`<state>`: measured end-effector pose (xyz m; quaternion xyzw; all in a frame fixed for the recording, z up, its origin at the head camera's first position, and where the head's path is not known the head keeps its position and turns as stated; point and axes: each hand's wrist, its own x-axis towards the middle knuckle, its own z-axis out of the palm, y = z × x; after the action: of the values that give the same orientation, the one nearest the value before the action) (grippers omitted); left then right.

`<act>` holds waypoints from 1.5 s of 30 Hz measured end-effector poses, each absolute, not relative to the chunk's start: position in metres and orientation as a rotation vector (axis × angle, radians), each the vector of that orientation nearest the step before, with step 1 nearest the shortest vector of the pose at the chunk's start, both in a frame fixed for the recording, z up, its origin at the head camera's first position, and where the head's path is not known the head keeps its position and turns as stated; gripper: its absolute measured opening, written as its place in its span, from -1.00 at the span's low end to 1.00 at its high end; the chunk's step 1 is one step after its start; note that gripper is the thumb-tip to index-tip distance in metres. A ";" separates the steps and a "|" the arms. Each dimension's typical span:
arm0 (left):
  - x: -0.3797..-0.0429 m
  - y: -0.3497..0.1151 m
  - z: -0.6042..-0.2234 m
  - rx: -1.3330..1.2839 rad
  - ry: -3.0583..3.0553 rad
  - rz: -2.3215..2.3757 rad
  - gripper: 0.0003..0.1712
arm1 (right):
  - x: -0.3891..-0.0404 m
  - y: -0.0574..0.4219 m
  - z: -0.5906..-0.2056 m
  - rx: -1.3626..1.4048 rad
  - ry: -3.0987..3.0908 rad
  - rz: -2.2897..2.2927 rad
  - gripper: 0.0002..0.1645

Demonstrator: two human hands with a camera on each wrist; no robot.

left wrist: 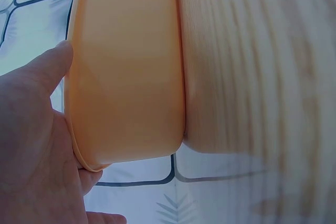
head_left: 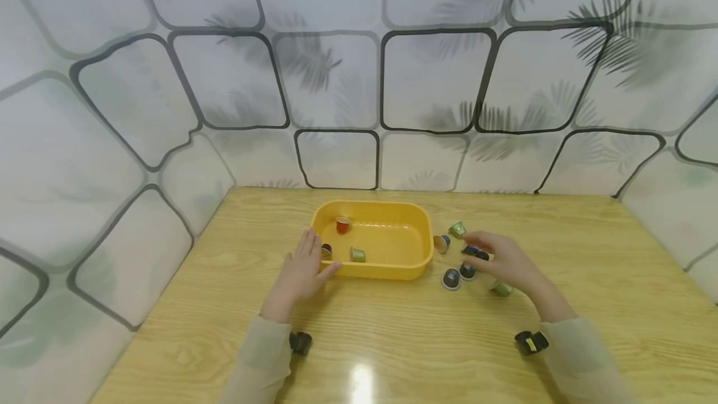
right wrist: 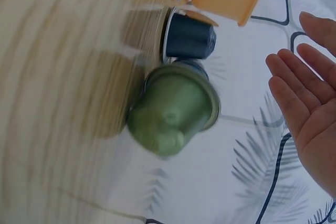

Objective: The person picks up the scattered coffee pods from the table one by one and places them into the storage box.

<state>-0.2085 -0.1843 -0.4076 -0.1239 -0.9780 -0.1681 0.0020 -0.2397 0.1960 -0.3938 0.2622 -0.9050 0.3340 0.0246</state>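
A yellow plastic tray stands on the table with a red capsule, a green capsule and a dark capsule inside. My left hand rests on its left end, fingers extended and thumb along the near rim; the left wrist view shows the thumb against the tray's wall. To the right of the tray, my right hand hovers over several loose coffee capsules, fingers loosely bent with nothing between them. Below it are dark capsules and a green capsule.
A tan capsule lies beside the tray's right end, and another green capsule sits farther back. The wooden table meets a patterned wall covering behind and at both sides. Black wrist cameras hang below the sleeves.
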 end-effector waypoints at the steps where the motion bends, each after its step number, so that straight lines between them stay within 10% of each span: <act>1: -0.208 -0.184 -0.407 -0.385 -3.070 -0.531 -0.09 | -0.239 0.198 -0.394 0.809 -2.803 1.031 -0.50; 45: -0.209 -0.185 -0.406 -0.376 -3.084 -0.547 -0.10 | -0.231 0.217 -0.400 0.815 -3.095 0.652 -0.58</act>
<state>-0.2086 -0.1850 -0.4063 -0.1192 -0.9776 -0.1733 -0.0065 -0.2310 0.2174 -0.4002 0.2490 -0.9457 0.1992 -0.0623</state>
